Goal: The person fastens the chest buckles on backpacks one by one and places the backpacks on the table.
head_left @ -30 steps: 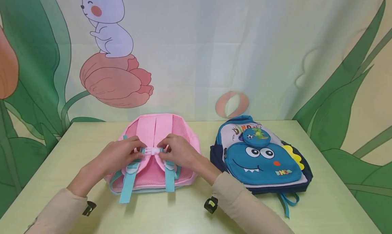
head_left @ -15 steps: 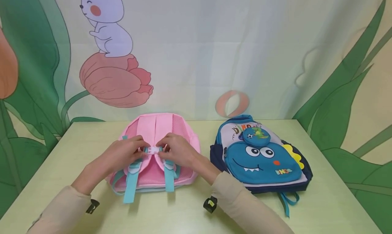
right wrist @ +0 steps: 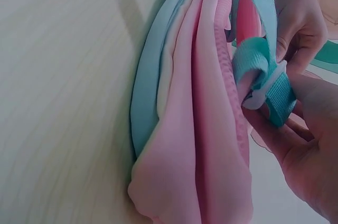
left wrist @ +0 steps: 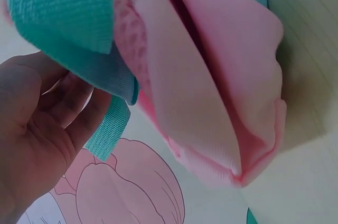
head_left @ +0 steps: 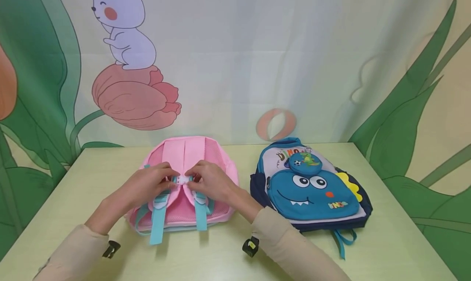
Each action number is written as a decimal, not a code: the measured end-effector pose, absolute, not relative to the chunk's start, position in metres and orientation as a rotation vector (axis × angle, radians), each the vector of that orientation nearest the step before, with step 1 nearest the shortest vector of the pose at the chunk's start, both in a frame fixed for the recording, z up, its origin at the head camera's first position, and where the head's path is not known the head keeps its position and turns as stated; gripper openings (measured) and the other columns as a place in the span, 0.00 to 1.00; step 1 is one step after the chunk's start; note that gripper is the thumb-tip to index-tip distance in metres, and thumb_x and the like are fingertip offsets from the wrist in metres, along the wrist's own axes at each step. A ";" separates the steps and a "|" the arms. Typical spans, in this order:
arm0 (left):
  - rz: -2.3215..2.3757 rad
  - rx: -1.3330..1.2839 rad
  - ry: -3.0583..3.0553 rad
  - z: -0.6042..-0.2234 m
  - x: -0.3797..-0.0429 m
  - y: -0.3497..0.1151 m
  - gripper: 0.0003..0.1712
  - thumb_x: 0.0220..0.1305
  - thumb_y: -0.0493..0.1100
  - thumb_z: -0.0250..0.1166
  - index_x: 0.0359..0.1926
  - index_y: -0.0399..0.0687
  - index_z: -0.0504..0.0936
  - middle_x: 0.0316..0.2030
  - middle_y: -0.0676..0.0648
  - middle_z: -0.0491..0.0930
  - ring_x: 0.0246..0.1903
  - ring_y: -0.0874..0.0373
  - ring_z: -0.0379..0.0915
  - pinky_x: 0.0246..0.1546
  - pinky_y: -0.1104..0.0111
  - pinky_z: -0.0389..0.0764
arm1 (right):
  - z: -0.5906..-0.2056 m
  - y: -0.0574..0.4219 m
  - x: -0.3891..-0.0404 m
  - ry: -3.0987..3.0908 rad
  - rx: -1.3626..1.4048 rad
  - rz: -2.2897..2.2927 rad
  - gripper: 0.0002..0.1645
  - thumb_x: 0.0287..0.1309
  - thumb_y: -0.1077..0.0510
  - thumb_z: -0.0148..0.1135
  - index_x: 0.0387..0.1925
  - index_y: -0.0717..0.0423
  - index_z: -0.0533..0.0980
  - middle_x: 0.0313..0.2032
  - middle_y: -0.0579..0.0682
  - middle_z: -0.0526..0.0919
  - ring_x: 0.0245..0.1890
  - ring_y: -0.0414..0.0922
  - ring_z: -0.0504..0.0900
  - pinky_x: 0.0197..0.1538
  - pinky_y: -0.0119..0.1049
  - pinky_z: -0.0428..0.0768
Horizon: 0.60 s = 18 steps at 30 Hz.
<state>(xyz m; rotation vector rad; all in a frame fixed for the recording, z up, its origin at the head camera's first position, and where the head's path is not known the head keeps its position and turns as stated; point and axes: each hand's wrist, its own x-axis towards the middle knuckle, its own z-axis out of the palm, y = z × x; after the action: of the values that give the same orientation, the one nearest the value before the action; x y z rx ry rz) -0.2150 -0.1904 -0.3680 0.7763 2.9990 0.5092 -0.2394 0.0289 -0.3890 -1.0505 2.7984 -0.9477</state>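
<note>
A pink backpack lies on the table with its mesh back and shoulder straps facing up. Across the straps sits a white side-release buckle, its two halves pressed close together. My left hand pinches the buckle's left half between thumb and fingers. On the other side, the right hand pinches the right half. Teal webbing hangs from the strap adjusters toward me. In the left wrist view, a teal strap partly covers the fingertips. Both wrist views hide the buckle's joint.
Just right of the pink bag lies a blue dinosaur backpack, front up, with a round coin pouch on it. The light wooden table ends at a printed curtain with a rabbit and flowers.
The buckle's halves have come together, and the prongs that showed between them are now inside. My left hand has shifted slightly right, toward the right hand.
</note>
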 end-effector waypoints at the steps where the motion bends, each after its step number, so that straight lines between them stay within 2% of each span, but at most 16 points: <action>1: 0.514 0.780 3.004 -0.369 -0.215 -0.190 0.18 0.63 0.42 0.69 0.55 0.46 0.84 0.38 0.54 0.79 0.35 0.62 0.74 0.38 0.66 0.80 | -0.389 0.029 -0.240 2.799 -1.062 -0.948 0.19 0.61 0.55 0.68 0.53 0.54 0.82 0.45 0.47 0.82 0.38 0.36 0.79 0.38 0.18 0.76; 9: 0.492 0.775 2.974 -0.367 -0.218 -0.185 0.17 0.62 0.40 0.70 0.52 0.46 0.85 0.38 0.53 0.80 0.35 0.61 0.75 0.38 0.65 0.81 | -0.388 0.029 -0.240 2.814 -1.105 -0.804 0.18 0.63 0.55 0.66 0.53 0.55 0.82 0.45 0.47 0.82 0.41 0.37 0.81 0.43 0.20 0.76; 18: 0.471 0.782 3.029 -0.373 -0.214 -0.189 0.20 0.62 0.53 0.70 0.51 0.51 0.85 0.44 0.53 0.80 0.45 0.55 0.80 0.42 0.56 0.82 | -0.388 0.041 -0.237 2.789 -1.074 -0.807 0.18 0.65 0.48 0.63 0.53 0.51 0.81 0.47 0.46 0.81 0.46 0.41 0.81 0.49 0.25 0.78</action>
<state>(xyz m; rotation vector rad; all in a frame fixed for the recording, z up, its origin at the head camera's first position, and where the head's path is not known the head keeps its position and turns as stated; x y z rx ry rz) -0.2137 -0.1894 -0.3729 0.7825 3.0289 0.4712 -0.2365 0.0411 -0.3882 -1.0745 2.7895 -0.8068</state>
